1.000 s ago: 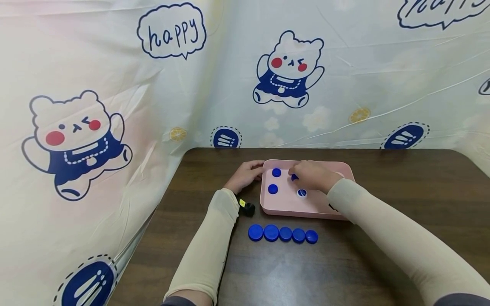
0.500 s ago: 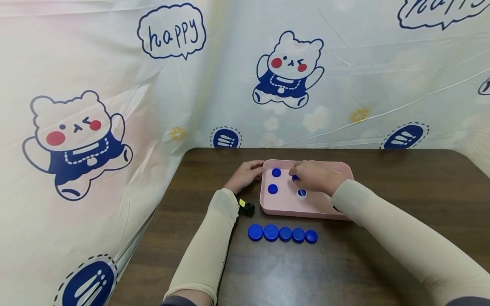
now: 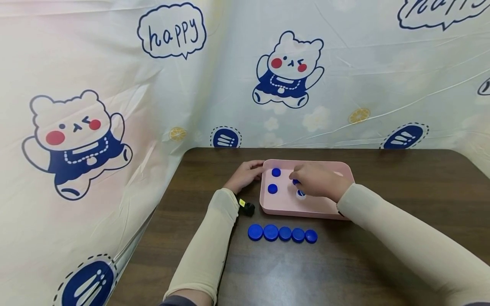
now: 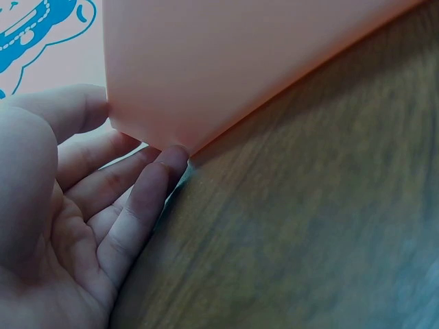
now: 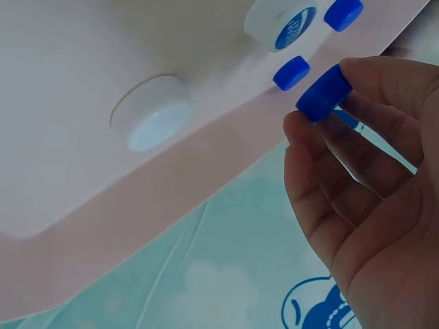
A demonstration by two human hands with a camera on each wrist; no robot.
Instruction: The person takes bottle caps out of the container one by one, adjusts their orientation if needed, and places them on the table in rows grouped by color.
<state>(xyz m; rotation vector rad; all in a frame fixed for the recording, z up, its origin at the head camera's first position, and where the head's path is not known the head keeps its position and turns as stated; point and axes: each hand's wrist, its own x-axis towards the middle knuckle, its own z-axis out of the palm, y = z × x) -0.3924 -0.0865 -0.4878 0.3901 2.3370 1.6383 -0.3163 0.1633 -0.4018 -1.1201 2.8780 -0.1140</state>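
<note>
In the head view, my right hand (image 3: pixel 319 180) is over the pink tray (image 3: pixel 283 209). Its thumb and fingertips pinch a blue bottle cap (image 5: pixel 324 94), plain in the right wrist view. Close beside that cap, partly covered by the hand in the head view, lies a white cap with a blue print (image 5: pixel 281 26). Two more blue caps (image 3: pixel 276 172) (image 3: pixel 272 188) sit at the tray's left side. A plain white cap (image 5: pixel 152 113) lies in the tray too. My left hand (image 3: pixel 245 176) rests its fingertips against the tray's left end, at the corner in the left wrist view.
A row of several blue caps (image 3: pixel 285 233) lies on the brown wooden table (image 3: pixel 214 170) in front of the tray. A black wrist camera (image 3: pixel 249 208) sits by the left sleeve. A printed cloth (image 3: pixel 237 85) hangs behind the table.
My right hand has moved slightly right and toward the near side with the blue cap, now overlapping part of the printed white cap. The left hand and the tray stay put.
</note>
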